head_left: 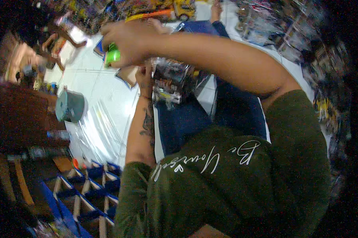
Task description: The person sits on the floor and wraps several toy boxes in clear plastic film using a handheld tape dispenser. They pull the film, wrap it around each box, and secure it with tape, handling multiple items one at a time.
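My right hand, blurred by motion, reaches across to the left with its fingers closed round a bright green object. The kind of that object cannot be made out. Below it, my left hand is against the left edge of a dark printed package in clear shiny plastic. My right wrist hides most of the left hand's fingers. The package rests over my legs, in dark blue trousers. Just left of the hands, a flat brownish piece with a dark edge lies on the floor.
White floor tiles carry a clear plastic sheet at the left. Beside it stands a grey-green bucket. A blue rack with compartments is at lower left. A yellow toy truck and many plastic-wrapped goods lie ahead and right.
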Tool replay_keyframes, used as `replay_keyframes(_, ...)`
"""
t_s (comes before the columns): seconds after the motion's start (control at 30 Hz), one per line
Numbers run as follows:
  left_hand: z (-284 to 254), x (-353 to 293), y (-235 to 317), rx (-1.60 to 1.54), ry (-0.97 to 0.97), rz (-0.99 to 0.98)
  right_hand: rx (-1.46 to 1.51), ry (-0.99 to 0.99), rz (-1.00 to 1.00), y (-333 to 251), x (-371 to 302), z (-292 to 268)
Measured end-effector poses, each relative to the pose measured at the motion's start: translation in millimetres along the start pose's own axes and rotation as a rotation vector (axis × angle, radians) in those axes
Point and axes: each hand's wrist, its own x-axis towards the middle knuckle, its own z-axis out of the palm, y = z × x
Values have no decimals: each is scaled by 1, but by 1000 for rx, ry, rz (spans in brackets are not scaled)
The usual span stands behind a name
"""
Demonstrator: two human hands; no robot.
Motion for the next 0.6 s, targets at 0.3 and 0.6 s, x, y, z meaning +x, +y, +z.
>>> replay_keyframes(0.3,-26,-66,-12,35,81,158,166,-179,-92,-70,-67,76)
replay_keyframes(0.6,-147,-121,-29,422,537,425,497,391,49,-80,-30,9)
